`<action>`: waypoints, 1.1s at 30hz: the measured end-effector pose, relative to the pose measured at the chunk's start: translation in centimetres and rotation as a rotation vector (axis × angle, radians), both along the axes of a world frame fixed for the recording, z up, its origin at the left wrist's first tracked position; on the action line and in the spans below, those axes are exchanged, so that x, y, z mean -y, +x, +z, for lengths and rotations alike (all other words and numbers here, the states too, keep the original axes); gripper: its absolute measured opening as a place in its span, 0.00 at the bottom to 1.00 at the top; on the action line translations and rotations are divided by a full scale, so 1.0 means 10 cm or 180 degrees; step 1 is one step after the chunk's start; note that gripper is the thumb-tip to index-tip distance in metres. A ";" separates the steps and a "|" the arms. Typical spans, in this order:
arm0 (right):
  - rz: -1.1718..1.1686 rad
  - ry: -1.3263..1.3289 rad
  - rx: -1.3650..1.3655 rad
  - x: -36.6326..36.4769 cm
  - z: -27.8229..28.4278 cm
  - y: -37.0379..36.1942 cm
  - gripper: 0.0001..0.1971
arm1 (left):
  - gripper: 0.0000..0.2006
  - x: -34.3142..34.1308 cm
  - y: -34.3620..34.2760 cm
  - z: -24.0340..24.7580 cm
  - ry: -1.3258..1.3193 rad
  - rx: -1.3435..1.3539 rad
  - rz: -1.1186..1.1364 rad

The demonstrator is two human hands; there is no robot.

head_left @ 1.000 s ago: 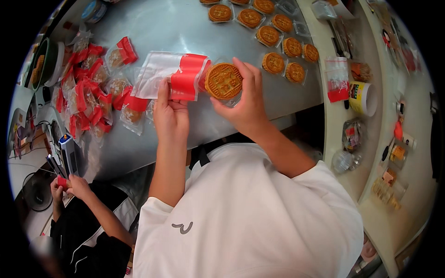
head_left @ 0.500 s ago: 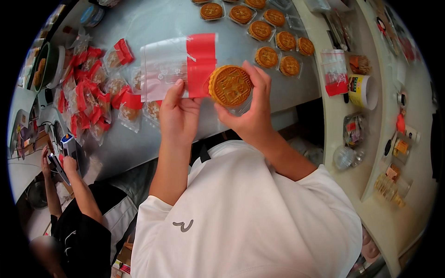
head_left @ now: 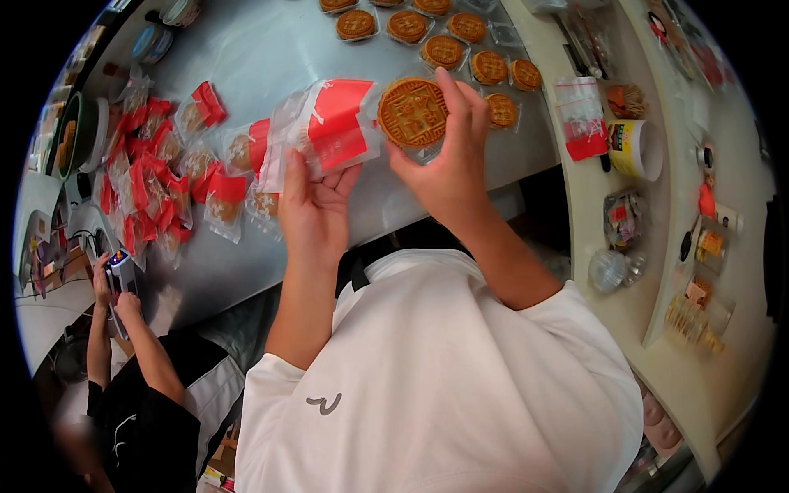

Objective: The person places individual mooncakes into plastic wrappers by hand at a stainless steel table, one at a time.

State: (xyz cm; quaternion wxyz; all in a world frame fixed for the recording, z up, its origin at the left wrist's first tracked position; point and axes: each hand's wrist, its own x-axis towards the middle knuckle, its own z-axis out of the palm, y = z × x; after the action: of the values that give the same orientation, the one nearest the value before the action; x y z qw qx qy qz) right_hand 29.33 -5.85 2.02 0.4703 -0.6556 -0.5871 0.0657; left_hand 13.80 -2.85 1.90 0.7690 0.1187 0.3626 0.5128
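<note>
The right hand's (head_left: 448, 168) fingers (head_left: 460, 94) are clamped round the rim of a round golden cake (head_left: 412, 112) sitting in a clear tray, held just beside the open mouth of a clear bag with a red band (head_left: 329, 127). The left hand's (head_left: 312, 209) fingers (head_left: 294, 168) pinch that bag. Both hands are raised above the grey desk (head_left: 271, 57), palms facing inward, forearms rising from below.

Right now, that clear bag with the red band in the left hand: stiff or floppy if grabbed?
Probably floppy: the clear bag looks like thin, crinkled film, bending where the left hand pinches it. Likely very light and possibly slippery, since it shines. The right hand holds the round cake at its mouth.
</note>
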 end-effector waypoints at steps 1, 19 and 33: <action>-0.0011 -0.0017 0.0097 -0.01 -0.02 0.02 0.46 | 0.18 0.01 0.00 0.01 0.0024 -0.0037 -0.0041; -0.0002 0.0160 0.0023 -0.01 -0.03 -0.05 0.44 | 0.17 0.02 -0.10 0.03 0.0076 -0.0412 0.0089; 0.1840 -0.0630 -0.0649 0.21 0.07 -0.27 0.49 | 0.20 0.01 -0.20 -0.10 0.0283 -0.0658 -0.0218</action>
State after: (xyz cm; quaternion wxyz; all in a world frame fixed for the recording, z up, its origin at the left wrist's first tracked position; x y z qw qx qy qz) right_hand 26.66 -7.97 2.70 0.4226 -0.4943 -0.6896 0.3187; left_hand 11.82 -2.94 0.91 0.7386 0.2173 0.4126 0.4869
